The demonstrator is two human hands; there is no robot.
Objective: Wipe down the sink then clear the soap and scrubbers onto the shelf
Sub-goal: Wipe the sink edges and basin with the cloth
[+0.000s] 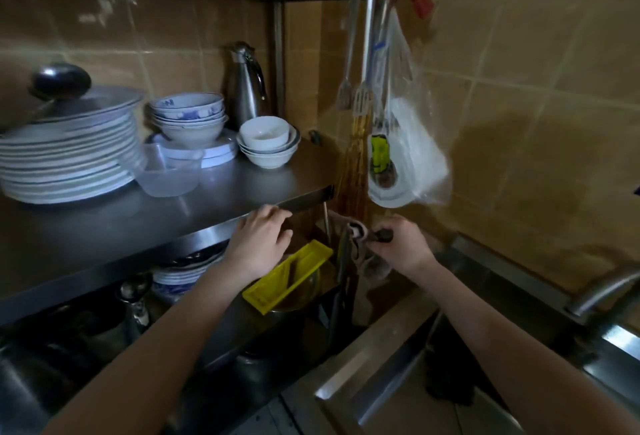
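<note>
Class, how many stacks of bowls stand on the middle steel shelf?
2. A blue-patterned stack behind the clear tub; a white stack to its right, before the steel flask. More may be hidden behind the plates.

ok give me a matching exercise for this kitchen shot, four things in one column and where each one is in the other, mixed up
Things
1. stack of plates
2. steel jug
3. plastic bag
4. cloth

Places
a. held in the right hand
b. left end of the shelf, under a lid
c. hanging by the tiled wall
d. back of the shelf, behind the bowls

Pairs: 1-b, 2-d, 3-c, 4-a
</note>
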